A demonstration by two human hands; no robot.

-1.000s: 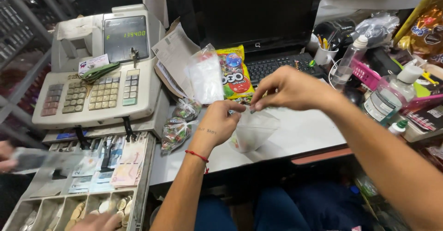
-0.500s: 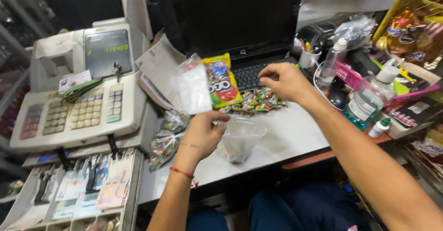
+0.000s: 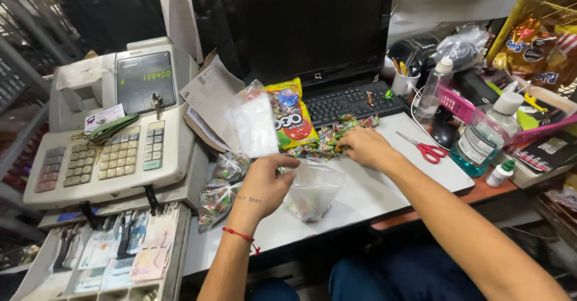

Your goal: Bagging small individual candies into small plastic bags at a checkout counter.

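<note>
- Small clear plastic bag (image 3: pixel 312 190) sits near the desk's front edge, mouth pinched shut-handed by the left hand (image 3: pixel 267 184); a few sweets show inside.
- Right hand (image 3: pixel 363 146), fingers curled together, rests on the wrapped candy pile (image 3: pixel 327 141) just in front of the keyboard (image 3: pixel 348 101).
- Advice: keep the bag mouth held wide and upright; gather small pinches to avoid spills.
- Filled candy bags (image 3: pixel 219 187) lie left, beside the cash register (image 3: pixel 108 150).

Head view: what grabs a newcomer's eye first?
The two hands at centre: the left hand holds open a small clear plastic bag on the white desk, while the right hand reaches into a pile of wrapped candies before the black keyboard. At left, a beige cash register sits above its open drawer of banknotes.
</note>
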